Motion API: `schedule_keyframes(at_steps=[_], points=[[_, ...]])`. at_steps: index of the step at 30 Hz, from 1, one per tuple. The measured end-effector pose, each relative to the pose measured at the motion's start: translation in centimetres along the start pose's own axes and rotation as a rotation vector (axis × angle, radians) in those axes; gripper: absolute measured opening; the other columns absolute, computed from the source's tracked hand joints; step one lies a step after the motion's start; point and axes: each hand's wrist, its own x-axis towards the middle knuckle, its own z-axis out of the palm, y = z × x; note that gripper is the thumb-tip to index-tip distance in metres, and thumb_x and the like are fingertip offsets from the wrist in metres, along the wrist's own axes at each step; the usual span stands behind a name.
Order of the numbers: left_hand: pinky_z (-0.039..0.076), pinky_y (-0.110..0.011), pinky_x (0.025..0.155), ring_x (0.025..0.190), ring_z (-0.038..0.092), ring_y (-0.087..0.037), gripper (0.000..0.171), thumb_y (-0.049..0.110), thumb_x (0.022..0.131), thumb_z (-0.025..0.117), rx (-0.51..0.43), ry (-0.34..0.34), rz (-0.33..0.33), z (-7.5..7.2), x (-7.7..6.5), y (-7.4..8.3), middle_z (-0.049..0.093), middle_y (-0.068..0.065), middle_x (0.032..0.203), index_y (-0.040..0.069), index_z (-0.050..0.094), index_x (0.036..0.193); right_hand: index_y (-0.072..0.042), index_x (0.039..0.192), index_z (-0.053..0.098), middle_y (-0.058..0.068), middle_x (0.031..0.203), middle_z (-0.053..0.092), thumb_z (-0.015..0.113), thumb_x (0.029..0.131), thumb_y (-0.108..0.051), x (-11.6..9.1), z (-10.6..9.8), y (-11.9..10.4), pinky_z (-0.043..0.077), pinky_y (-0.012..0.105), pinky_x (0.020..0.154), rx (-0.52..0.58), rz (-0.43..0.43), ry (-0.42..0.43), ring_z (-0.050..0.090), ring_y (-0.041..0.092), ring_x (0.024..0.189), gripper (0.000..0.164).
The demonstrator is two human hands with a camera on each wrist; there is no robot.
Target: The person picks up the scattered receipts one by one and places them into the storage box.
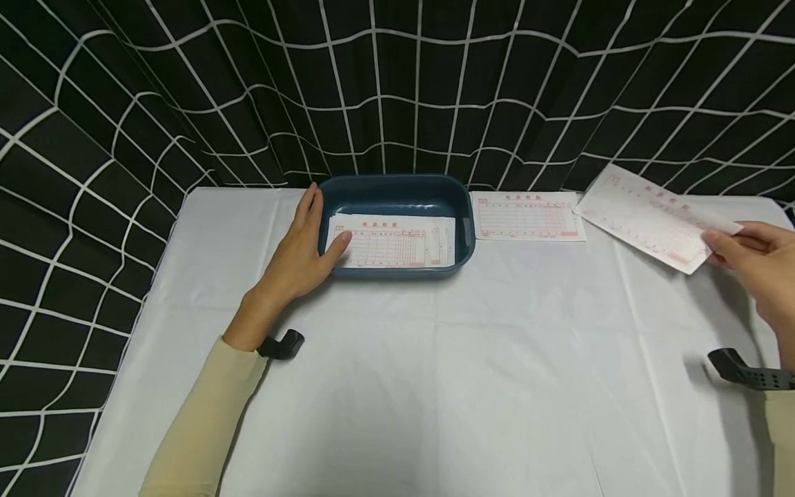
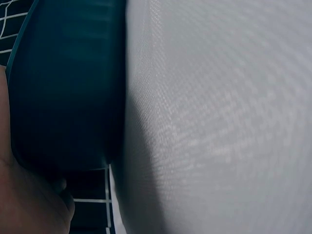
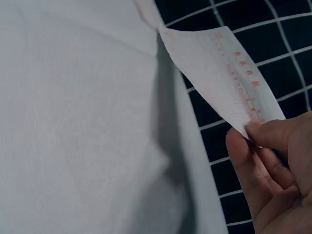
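A dark blue plastic bin (image 1: 397,273) stands near the table's back edge with several white slips printed in red (image 1: 385,241) lying in it. My left hand (image 1: 298,252) holds the bin's left end, thumb over the rim above the slips and fingers along the outer side. In the left wrist view the bin's wall (image 2: 68,87) fills the left part. At the far right, my right hand (image 1: 754,259) pinches the corner of a receipt slip (image 1: 658,217) between thumb and fingers, tilted above the table. Its red print shows in the right wrist view, on the slip (image 3: 224,73).
Another red-printed slip (image 1: 528,217) lies flat right of the bin, its right end close to the raised slip. A white cloth covers the table (image 1: 435,386). Black fabric with a white grid (image 1: 397,83) rises behind the table and along its left side.
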Motion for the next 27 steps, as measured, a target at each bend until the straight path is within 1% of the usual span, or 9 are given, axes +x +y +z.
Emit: schedule_keyframes(at_steps=[3, 4, 6, 9, 15, 17, 21, 26, 27], points=[[0.025, -0.057, 0.132, 0.167, 0.017, -0.035, 0.092, 0.050, 0.106, 0.055, 0.001, -0.003, 0.003, 0.0, 0.1, 0.1, -0.001, -0.009, 0.181, 0.004, 0.008, 0.170, -0.026, 0.090, 0.071, -0.022, 0.072, 0.073, 0.070, 0.098, 0.001, -1.0, -0.1, -0.3, 0.054, 0.007, 0.058, 0.282, -0.061, 0.002, 0.069, -0.008, 0.061, 0.028], [0.025, -0.057, 0.132, 0.167, 0.017, -0.035, 0.092, 0.050, 0.106, 0.055, 0.002, -0.003, 0.004, 0.0, 0.1, 0.0, -0.001, -0.009, 0.181, 0.004, 0.008, 0.170, -0.021, 0.090, 0.073, -0.017, 0.073, 0.076, 0.070, 0.096, 0.005, -1.3, -0.1, -0.3, 0.055, 0.009, 0.059, 0.387, -0.083, -0.003, 0.071, -0.005, 0.061, 0.027], [0.025, -0.057, 0.132, 0.167, 0.017, -0.034, 0.092, 0.050, 0.106, 0.055, 0.002, -0.002, 0.007, 0.0, 0.1, 0.0, 0.000, -0.009, 0.181, 0.004, 0.008, 0.170, -0.018, 0.092, 0.075, -0.013, 0.076, 0.078, 0.071, 0.094, 0.008, -1.9, 0.0, -0.5, 0.056, 0.010, 0.060, 0.487, -0.112, -0.003, 0.073, -0.003, 0.064, 0.026], [0.025, -0.057, 0.132, 0.167, 0.016, -0.034, 0.092, 0.050, 0.106, 0.055, 0.002, -0.003, 0.010, 0.0, 0.1, 0.0, 0.000, -0.010, 0.181, 0.004, 0.007, 0.170, -0.012, 0.094, 0.076, -0.008, 0.079, 0.080, 0.070, 0.093, 0.013, -2.6, 0.3, -0.8, 0.058, 0.012, 0.061, 0.567, -0.138, -0.019, 0.075, -0.001, 0.067, 0.026], [0.023, -0.056, 0.133, 0.167, 0.014, -0.033, 0.093, 0.052, 0.106, 0.054, 0.007, -0.012, 0.001, -0.1, 0.0, 0.0, -0.003, -0.008, 0.181, 0.004, 0.007, 0.170, -0.016, 0.094, 0.075, -0.010, 0.078, 0.075, 0.071, 0.091, 0.013, -4.0, 1.8, -2.4, 0.058, 0.012, 0.062, 0.444, -0.095, -0.034, 0.073, -0.003, 0.067, 0.030], [0.023, -0.056, 0.133, 0.168, 0.014, -0.033, 0.093, 0.052, 0.106, 0.054, 0.008, -0.012, 0.001, -0.1, 0.0, 0.0, -0.004, -0.008, 0.181, 0.003, 0.007, 0.170, -0.020, 0.095, 0.074, -0.013, 0.078, 0.072, 0.074, 0.091, 0.008, -4.6, 2.5, -3.1, 0.057, 0.011, 0.063, 0.358, -0.068, -0.030, 0.071, -0.004, 0.067, 0.029], [0.023, -0.055, 0.133, 0.168, 0.013, -0.033, 0.093, 0.051, 0.106, 0.054, 0.004, -0.010, 0.004, -0.1, 0.0, 0.0, -0.003, -0.008, 0.181, 0.002, 0.008, 0.170, -0.022, 0.097, 0.075, -0.014, 0.079, 0.072, 0.079, 0.091, 0.001, -5.4, 4.3, -4.6, 0.058, 0.011, 0.064, 0.258, -0.064, -0.073, 0.071, -0.004, 0.069, 0.024], [0.022, -0.054, 0.134, 0.168, 0.012, -0.032, 0.093, 0.052, 0.106, 0.054, 0.004, -0.014, -0.006, -0.1, 0.0, 0.1, -0.004, -0.007, 0.181, 0.002, 0.008, 0.170, -0.019, 0.098, 0.077, -0.010, 0.082, 0.073, 0.082, 0.088, 0.001, -6.4, 6.8, -6.2, 0.060, 0.014, 0.066, 0.301, -0.123, -0.169, 0.072, -0.001, 0.072, 0.023], [0.022, -0.054, 0.134, 0.168, 0.012, -0.031, 0.093, 0.052, 0.105, 0.054, 0.002, -0.016, -0.009, -0.1, 0.0, 0.1, -0.004, -0.007, 0.181, 0.002, 0.008, 0.170, -0.018, 0.098, 0.078, -0.009, 0.082, 0.074, 0.081, 0.088, 0.003, -6.5, 7.4, -6.5, 0.060, 0.015, 0.066, 0.326, -0.133, -0.192, 0.072, 0.000, 0.072, 0.023]])
